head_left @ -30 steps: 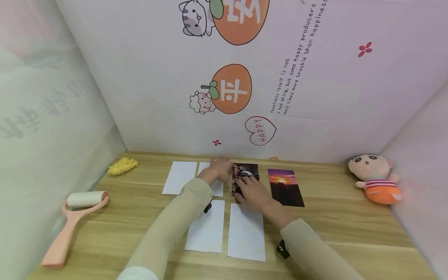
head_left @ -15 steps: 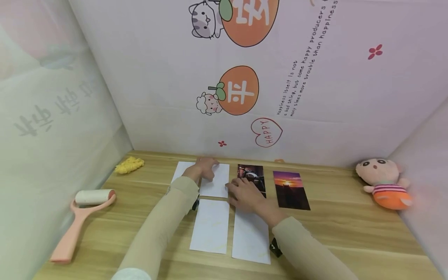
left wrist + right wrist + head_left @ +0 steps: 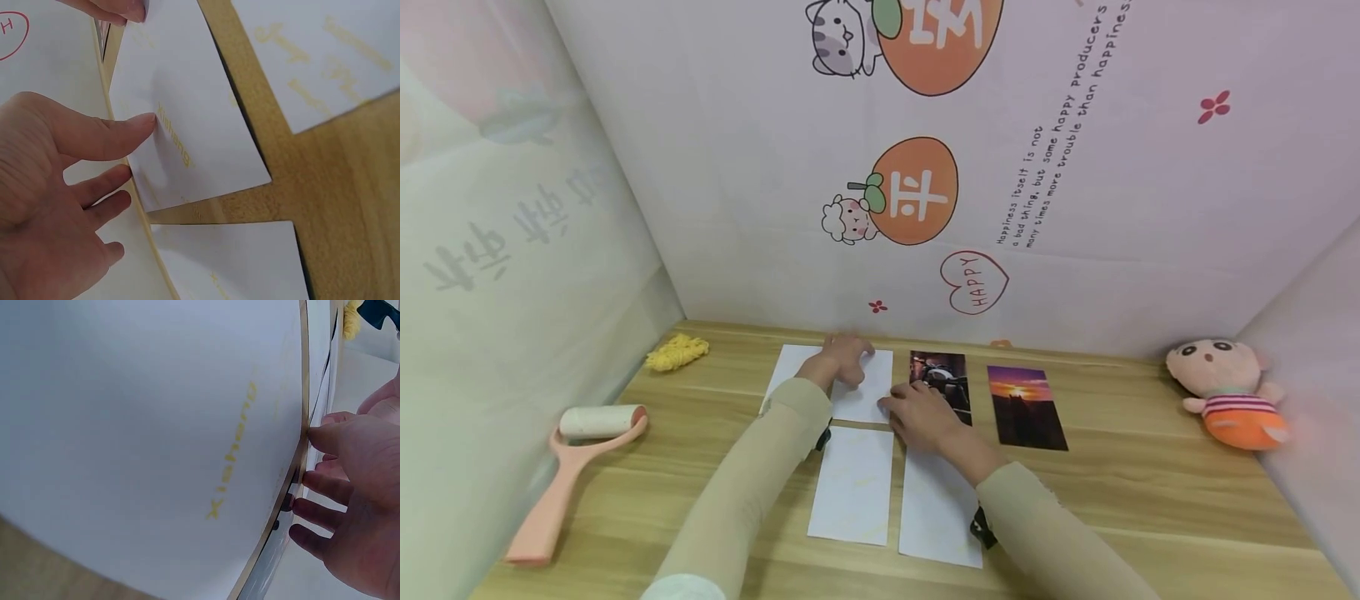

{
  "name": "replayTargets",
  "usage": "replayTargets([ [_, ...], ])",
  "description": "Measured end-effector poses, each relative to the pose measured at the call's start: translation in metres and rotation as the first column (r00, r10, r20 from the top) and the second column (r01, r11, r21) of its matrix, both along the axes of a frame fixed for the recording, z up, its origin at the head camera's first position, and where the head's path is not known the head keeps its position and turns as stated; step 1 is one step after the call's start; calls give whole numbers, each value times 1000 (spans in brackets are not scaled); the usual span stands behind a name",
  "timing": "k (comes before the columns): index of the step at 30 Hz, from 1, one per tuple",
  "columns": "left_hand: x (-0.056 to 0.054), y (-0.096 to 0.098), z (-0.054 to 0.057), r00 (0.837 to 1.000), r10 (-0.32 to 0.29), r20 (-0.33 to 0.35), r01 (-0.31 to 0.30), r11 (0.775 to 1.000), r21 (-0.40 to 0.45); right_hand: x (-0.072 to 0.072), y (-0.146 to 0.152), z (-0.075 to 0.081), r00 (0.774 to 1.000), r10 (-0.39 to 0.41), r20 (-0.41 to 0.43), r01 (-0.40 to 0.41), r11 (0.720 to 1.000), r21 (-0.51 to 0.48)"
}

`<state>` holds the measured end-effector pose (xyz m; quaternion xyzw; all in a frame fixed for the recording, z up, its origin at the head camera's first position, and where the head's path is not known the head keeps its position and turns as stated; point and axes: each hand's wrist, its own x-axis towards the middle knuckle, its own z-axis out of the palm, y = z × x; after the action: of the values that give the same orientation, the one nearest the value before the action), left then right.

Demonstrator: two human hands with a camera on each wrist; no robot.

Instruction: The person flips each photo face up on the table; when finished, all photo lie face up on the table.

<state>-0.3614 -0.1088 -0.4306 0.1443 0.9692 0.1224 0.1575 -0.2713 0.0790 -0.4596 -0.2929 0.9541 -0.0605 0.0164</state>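
Observation:
In the head view my left hand reaches over a white card lying face down in the back row. The left wrist view shows that hand's thumb over the card's yellow print, its other fingers near the far edge. My right hand lies low, fingertips at the same card's near right corner. Under its wrist is another white card. Beside that lies a white card, and a further one is partly hidden by my left arm. A dark photo card is partly covered by my right hand.
A sunset photo card lies right of the dark one. A pink-handled lint roller is at the left, with a yellow yarn bundle behind it. A plush doll sits at the right. A printed wall sheet borders the back.
My left hand has moved left from the dark photo card onto the white card. The right hand has slid left off the photo to that card's corner. The head view has shifted slightly.

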Motion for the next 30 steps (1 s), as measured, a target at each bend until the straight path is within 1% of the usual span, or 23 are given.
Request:
replayTargets([
  [3,0,3,1,1000,-1,2,1,1000,-15,0,1,-1,1000,-6,-9,6,1000,-16],
  [6,0,5,1,1000,11,12,-11,1000,-26,0,2,-1,1000,-12,-19,11,1000,-28],
  [13,-5,6,2,998,36,44,-34,998,-56,1,0,-3,1000,-20,-20,20,1000,-16],
  [15,-7,6,1,997,49,56,-46,997,-59,1,0,-2,999,-26,-18,26,1000,-5],
  [18,-11,7,-2,994,76,84,-70,994,-80,2,-1,-1,999,-31,-18,31,999,12],
  [22,-18,8,-7,989,108,104,-97,990,-103,3,-2,-2,999,-34,-15,34,999,23],
  [26,-20,11,-9,986,127,105,-117,989,-96,2,-2,-2,999,-33,-10,33,999,22],
  [30,-20,15,-9,988,126,91,-117,989,-95,2,-1,-3,999,-38,-11,38,999,19],
])
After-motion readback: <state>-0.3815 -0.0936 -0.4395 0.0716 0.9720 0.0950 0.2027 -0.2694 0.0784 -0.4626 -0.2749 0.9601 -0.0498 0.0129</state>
